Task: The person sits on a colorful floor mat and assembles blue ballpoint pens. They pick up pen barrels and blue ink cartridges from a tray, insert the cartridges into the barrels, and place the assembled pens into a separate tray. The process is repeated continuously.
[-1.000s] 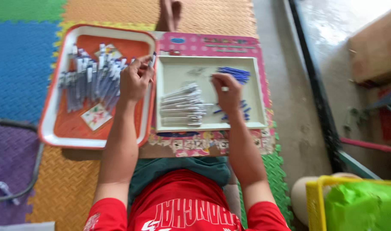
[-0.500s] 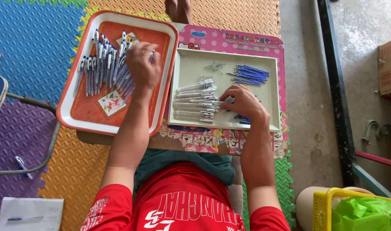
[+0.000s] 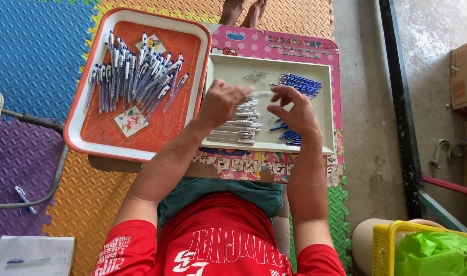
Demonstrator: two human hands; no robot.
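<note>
My left hand (image 3: 222, 104) hovers over the pale rectangular tray (image 3: 325, 110), fingers closed on one end of a clear pen barrel (image 3: 260, 94). At the barrel's other end, my right hand (image 3: 293, 111) pinches it with fingertips. Under both hands lies a stack of clear pen barrels (image 3: 239, 130). A bundle of blue refills (image 3: 301, 84) lies at the tray's far right, small metal springs (image 3: 256, 76) at its far edge, and several blue small parts (image 3: 289, 135) by my right wrist. The orange-red tray (image 3: 98, 133) on the left holds several assembled blue-and-white pens (image 3: 136, 76).
Both trays rest on a low pink patterned table (image 3: 300, 48) over coloured foam floor mats (image 3: 34, 46). Bare feet (image 3: 243, 10) show beyond the table. A yellow basket with green bags (image 3: 427, 248) stands at the lower right, a notebook with a pen (image 3: 34, 255) at the lower left.
My left hand left the orange-red tray and came over the pale tray. My right hand rose off the barrel stack, and both hands now meet on one clear barrel.
</note>
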